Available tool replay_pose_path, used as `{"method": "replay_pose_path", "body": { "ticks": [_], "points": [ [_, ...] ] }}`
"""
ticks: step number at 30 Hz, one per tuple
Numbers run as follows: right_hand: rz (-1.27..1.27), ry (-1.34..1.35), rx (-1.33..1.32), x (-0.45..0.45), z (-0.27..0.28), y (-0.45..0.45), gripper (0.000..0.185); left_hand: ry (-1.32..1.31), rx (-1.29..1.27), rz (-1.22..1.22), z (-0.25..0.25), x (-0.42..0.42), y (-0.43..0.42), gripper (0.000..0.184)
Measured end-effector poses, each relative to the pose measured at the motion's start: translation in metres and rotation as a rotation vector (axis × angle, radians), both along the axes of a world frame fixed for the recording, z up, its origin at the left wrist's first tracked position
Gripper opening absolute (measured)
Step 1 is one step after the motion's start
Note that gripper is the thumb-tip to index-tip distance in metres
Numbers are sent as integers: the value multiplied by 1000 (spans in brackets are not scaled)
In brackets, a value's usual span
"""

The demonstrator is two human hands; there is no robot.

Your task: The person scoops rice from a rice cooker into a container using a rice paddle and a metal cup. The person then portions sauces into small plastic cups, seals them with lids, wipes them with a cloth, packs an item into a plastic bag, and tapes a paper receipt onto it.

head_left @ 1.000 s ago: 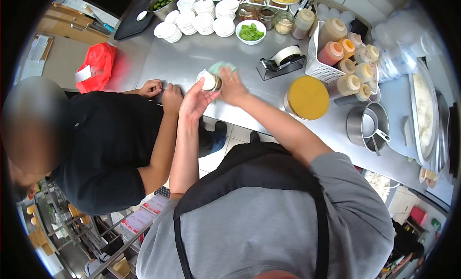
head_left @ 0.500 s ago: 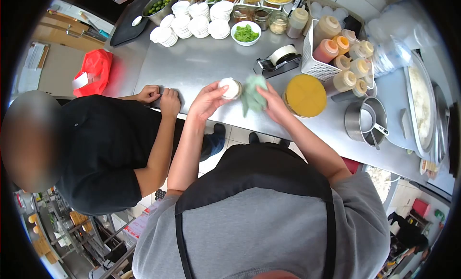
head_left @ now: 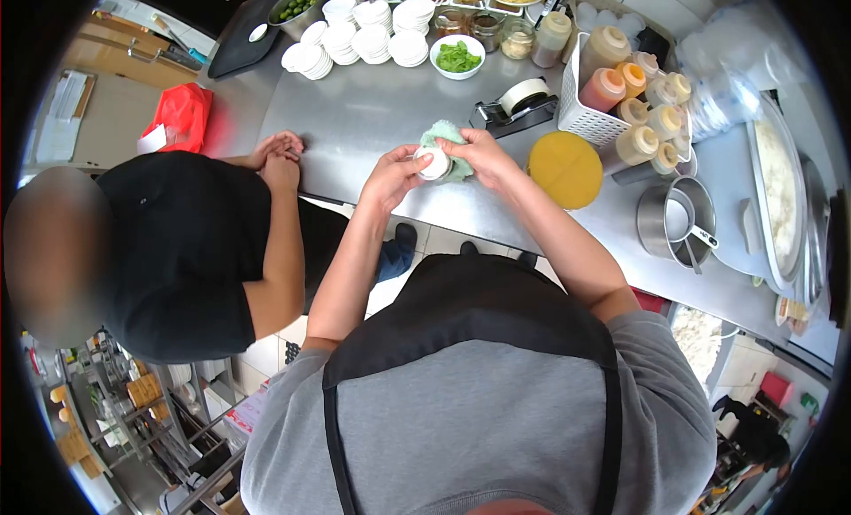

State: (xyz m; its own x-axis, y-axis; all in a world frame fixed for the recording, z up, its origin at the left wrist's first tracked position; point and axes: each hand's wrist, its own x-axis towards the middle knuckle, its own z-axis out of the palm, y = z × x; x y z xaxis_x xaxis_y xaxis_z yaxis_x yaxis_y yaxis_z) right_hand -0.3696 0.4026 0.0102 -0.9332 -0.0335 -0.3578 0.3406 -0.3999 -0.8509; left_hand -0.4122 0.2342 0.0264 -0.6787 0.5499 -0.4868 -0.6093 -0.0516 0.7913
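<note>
My left hand (head_left: 395, 177) is closed around a small round jar (head_left: 435, 165) with a white top, the thumb lying over it. A pale green cloth (head_left: 442, 132) is gripped in my right hand (head_left: 485, 159) and pressed against the jar's far and right sides. Both hands are above the front part of the steel counter (head_left: 355, 116). To the right of my right hand stands a round container with a yellow top (head_left: 565, 170). Behind it sits a black tape dispenser (head_left: 514, 112) with a white roll.
Stacks of small white dishes (head_left: 372, 43) and a bowl of green leaves (head_left: 457, 58) stand at the back. A white basket (head_left: 585, 120) holds sauce bottles. On the right is a steel pot (head_left: 660, 222) with utensils. A co-worker (head_left: 195, 240) stands at left, hands near the counter edge.
My right hand has brought the cloth leftward from beside the jar onto it. The co-worker's hands have shifted slightly left and come together.
</note>
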Motion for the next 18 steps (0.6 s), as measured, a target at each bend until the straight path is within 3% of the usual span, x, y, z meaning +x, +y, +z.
{"method": "replay_pose_path", "body": {
  "ticks": [5,7,10,12,14,15,16,18],
  "points": [
    [3,37,3,-7,7,3,38,-29,50,-53,7,-6,-8,39],
    [-37,61,-17,-7,10,2,40,-98,200,-47,9,-8,-12,40],
    [-43,-30,-180,0,15,-4,39,-100,212,30,2,-14,-16,41],
    [-8,8,-116,4,11,-6,36,-97,173,37,-2,-14,-23,41],
    [57,15,86,0,-6,2,37,-86,140,36,-1,-15,-31,41],
    [57,22,428,-3,-8,6,41,-87,140,66,1,-13,-38,42],
    [56,28,432,-5,-11,4,41,-88,139,96,2,-12,-45,44],
    [109,340,1279,-3,-12,-10,51,-68,146,126,0,-9,-61,42]
  ]
}}
